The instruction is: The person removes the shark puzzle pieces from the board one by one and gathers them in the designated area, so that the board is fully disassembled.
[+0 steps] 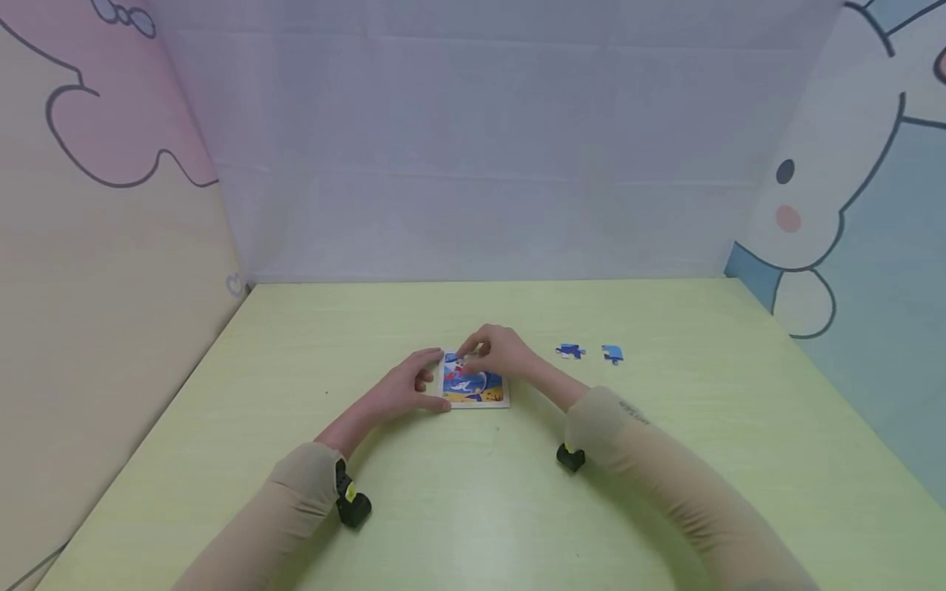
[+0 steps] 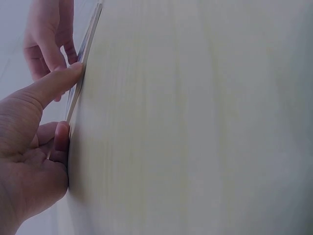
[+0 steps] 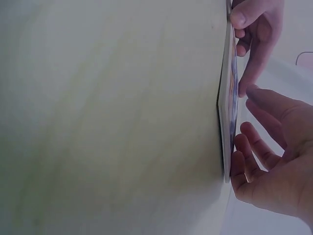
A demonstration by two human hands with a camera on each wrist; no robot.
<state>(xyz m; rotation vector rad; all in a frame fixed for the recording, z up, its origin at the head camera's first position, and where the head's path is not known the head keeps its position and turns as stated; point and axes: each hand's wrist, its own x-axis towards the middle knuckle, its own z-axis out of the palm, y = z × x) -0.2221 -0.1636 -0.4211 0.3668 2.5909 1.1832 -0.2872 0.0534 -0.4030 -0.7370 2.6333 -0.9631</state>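
A small picture puzzle (image 1: pixel 473 387) in a white frame lies flat on the table, showing a blue sea scene with a yellow bottom. My left hand (image 1: pixel 402 386) holds the frame's left side, its thumb at the near corner and its index finger at the far one. In the left wrist view, the left thumb (image 2: pixel 63 81) rests on the frame edge (image 2: pixel 84 68). Above the puzzle's upper part is my right hand (image 1: pixel 498 351), thumb and index tips close together and low over the picture. Whether a piece sits between those tips is hidden. In the right wrist view, the other right-hand fingers (image 3: pixel 252 156) bend beside the frame.
Two loose blue jigsaw pieces, one darker (image 1: pixel 570 351) and one lighter (image 1: pixel 613 354), lie on the table right of the puzzle. The pale yellow-green table (image 1: pixel 473 492) ends at a plain cloth backdrop (image 1: pixel 480 164). Printed cartoon panels stand at both sides.
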